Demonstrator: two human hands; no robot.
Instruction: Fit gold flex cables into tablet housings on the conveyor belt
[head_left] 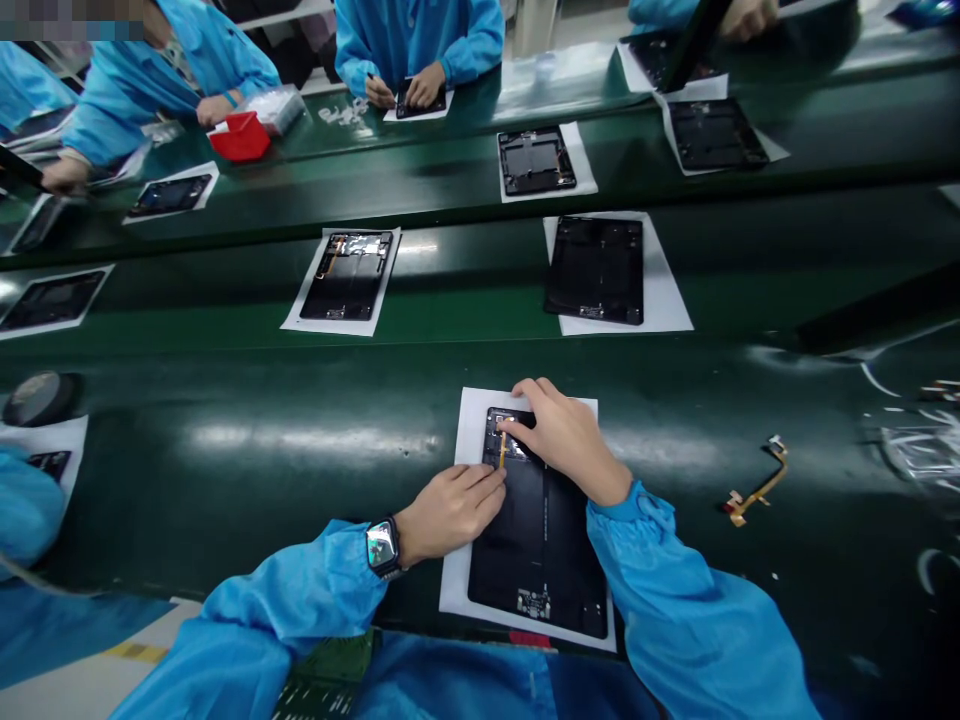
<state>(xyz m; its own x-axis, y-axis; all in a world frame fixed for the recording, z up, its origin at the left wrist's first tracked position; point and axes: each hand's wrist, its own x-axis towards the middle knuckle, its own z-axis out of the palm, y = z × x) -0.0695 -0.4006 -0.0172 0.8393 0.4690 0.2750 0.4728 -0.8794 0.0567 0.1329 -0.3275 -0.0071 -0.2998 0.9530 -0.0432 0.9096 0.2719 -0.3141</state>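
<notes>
A black tablet housing (525,540) lies on a white paper sheet (454,590) in front of me. An orange flex cable (503,452) runs along its upper left part. At the lower end of that cable, the fingertips of my left hand (454,508) are drawn together on it, over the housing's left edge. My right hand (566,440) rests across the housing's top, its thumb pressing the cable's upper end and its index finger bent by the top edge. The undersides of both hands' fingers are hidden. A watch (381,546) is on my left wrist.
Another flex cable (759,488) lies loose on the green bench (300,450) to the right. Further tablet housings (349,280) on paper lie across the middle strip. Co-workers in blue sleeves (420,40) sit opposite, near a red bin (240,137). A tape roll (39,398) sits left.
</notes>
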